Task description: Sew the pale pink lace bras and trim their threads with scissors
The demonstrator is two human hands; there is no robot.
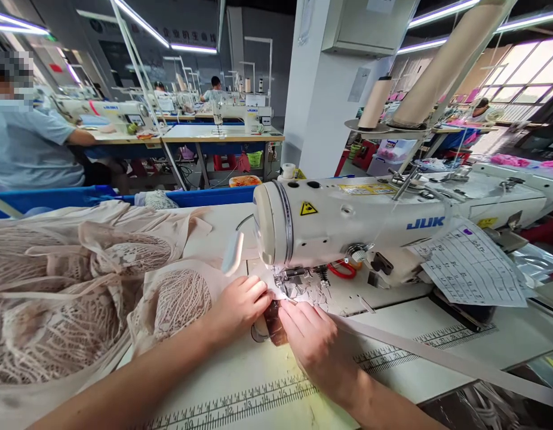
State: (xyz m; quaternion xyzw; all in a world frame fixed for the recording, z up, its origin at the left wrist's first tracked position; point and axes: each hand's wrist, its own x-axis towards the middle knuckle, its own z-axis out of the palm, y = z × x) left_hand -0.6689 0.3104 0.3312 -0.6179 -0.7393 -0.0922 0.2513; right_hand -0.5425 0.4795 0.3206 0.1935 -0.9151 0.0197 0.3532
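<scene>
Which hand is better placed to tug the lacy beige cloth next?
Probably the left hand: it's beside that lacy beige cloth. The right hand is farther away, by the long pale strap.

Head-worn view — forward and down, near the sewing machine (325, 218).

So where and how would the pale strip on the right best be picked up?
The pale strip is probably best pinched by its two long edges, midway between the right grip and the edge of the table, coming from above: there it is narrow, runs straight, and nothing covers it.
</scene>
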